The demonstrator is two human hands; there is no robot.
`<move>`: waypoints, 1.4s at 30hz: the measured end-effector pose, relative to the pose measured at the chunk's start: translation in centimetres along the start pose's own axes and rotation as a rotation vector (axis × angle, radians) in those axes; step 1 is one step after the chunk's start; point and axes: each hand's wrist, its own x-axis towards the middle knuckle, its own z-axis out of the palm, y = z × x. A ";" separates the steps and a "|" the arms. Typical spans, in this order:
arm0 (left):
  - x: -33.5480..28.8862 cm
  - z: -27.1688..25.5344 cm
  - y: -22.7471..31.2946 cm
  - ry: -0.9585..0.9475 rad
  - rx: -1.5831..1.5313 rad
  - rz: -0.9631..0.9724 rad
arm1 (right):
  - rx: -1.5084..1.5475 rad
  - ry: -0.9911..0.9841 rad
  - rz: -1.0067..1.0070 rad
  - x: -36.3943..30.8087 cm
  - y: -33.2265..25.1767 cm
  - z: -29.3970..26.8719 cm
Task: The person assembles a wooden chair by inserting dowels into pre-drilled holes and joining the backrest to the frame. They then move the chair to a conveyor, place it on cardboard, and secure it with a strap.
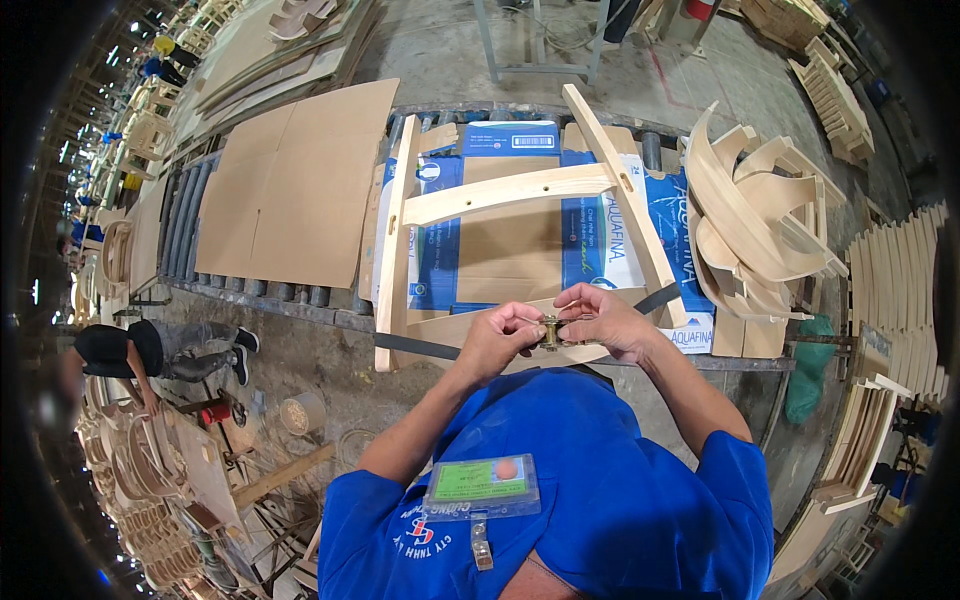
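Note:
Close in front of my body, a brass-coloured metal ratchet buckle (549,336) sits between my two hands. My left hand (497,338) pinches its left side with thumb and fingers, and my right hand (608,322) grips its right side. A dark grey strap (415,347) runs out from behind my hands to both sides. It passes across the near ends of a pale wooden frame (510,194) that lies on cardboard. The frame has two long side pieces, a curved crossbar with small holes, and a nearer rail partly hidden by my hands.
Flattened blue-and-white cardboard (432,262) covers a roller conveyor (180,215). A plain brown cardboard sheet (290,185) lies to the left. Curved wooden parts (760,215) are piled at the right, near a green bag (808,375). Another person (150,350) works at the far left.

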 end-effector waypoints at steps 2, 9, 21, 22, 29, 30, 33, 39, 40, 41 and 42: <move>-0.1 0.1 -0.2 -0.003 0.028 0.009 | -0.061 0.030 0.002 -0.1 -0.1 0.0; -0.6 0.8 0.3 0.062 0.295 0.105 | -0.073 0.068 -0.064 -0.1 0.8 0.6; -4.8 3.9 5.6 0.255 1.174 0.765 | 0.135 0.002 -0.184 -2.1 1.0 2.6; -5.3 4.3 6.0 0.270 1.162 0.766 | 0.122 0.025 -0.199 -2.2 0.9 3.0; -6.4 5.3 5.3 0.390 1.146 0.811 | 0.044 0.100 -0.295 -4.0 -0.5 4.7; -6.4 5.3 4.8 0.402 1.146 0.835 | 0.044 0.104 -0.315 -4.1 -0.8 5.1; -5.9 5.0 3.9 0.436 1.127 0.934 | 0.081 0.084 -0.283 -4.0 -1.4 5.4; -6.3 3.7 2.5 0.375 0.927 0.900 | -0.157 0.110 -0.266 -4.0 -1.4 5.1; -6.4 3.5 2.3 0.397 0.920 0.889 | -0.251 0.127 -0.270 -4.0 -1.4 5.0; -6.6 3.3 2.2 0.420 0.913 0.878 | -0.281 0.149 -0.270 -4.2 -1.7 5.1; -6.7 3.2 2.0 0.444 0.902 0.870 | -0.291 0.141 -0.281 -4.0 -1.7 4.7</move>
